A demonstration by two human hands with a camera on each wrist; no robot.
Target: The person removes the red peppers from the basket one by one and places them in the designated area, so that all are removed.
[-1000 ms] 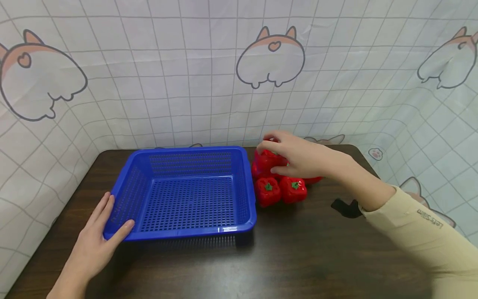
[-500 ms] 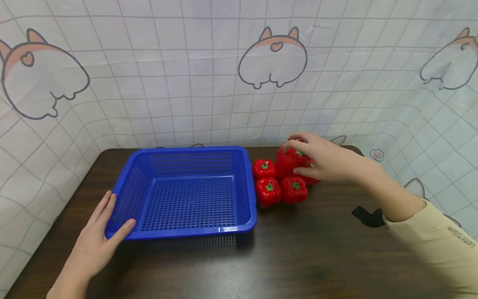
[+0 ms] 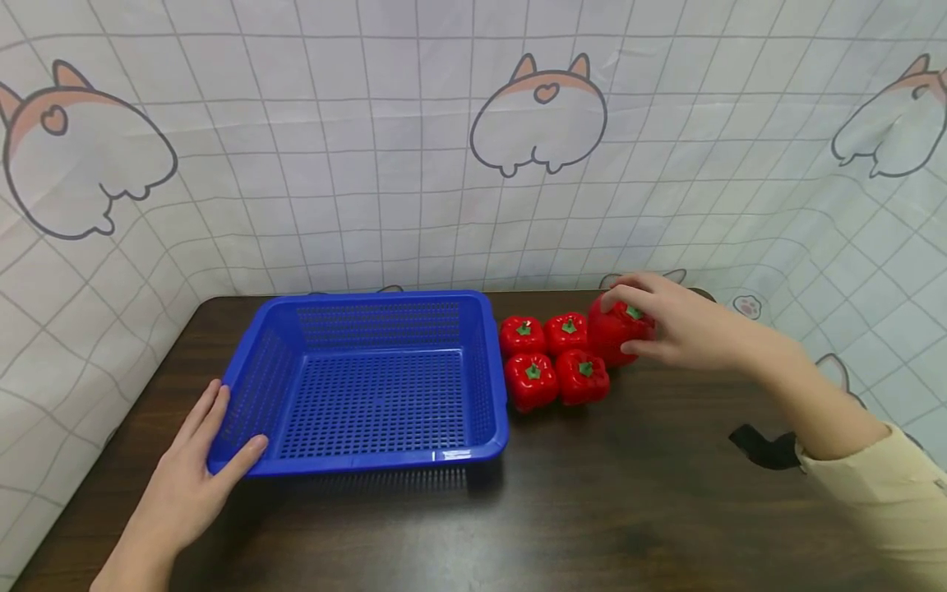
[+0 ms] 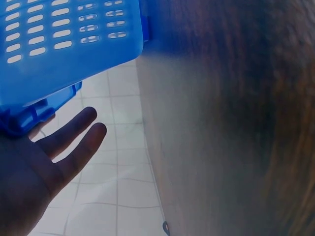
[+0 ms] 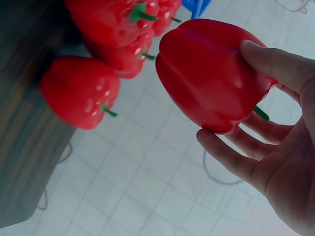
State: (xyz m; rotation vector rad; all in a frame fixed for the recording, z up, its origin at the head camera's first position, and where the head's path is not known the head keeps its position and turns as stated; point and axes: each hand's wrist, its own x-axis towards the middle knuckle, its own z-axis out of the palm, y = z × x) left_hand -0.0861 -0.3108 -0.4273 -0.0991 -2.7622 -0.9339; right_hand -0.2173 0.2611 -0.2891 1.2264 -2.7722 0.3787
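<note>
My right hand (image 3: 684, 325) grips a red bell pepper (image 5: 206, 73) with a green stem, thumb on one side and fingers on the other. It hangs above the right end of a group of red bell peppers (image 3: 533, 380) on the table, partly covering what lies below. My left hand (image 3: 173, 485) rests on the near left corner of a blue plastic basket (image 3: 377, 403), thumb across the front rim. In the left wrist view two straight fingers (image 4: 74, 132) extend beyond the basket's rim.
The dark wooden table (image 3: 577, 510) carries the basket and peppers. The pepper group sits close beside the basket's right wall. A white checked cloth (image 3: 407, 164) with cartoon drawings hangs behind the table and at both sides.
My right hand has moved right with the bell pepper, from near the basket's right rim to the right end of the group, uncovering peppers. The left hand stays on the basket.
</note>
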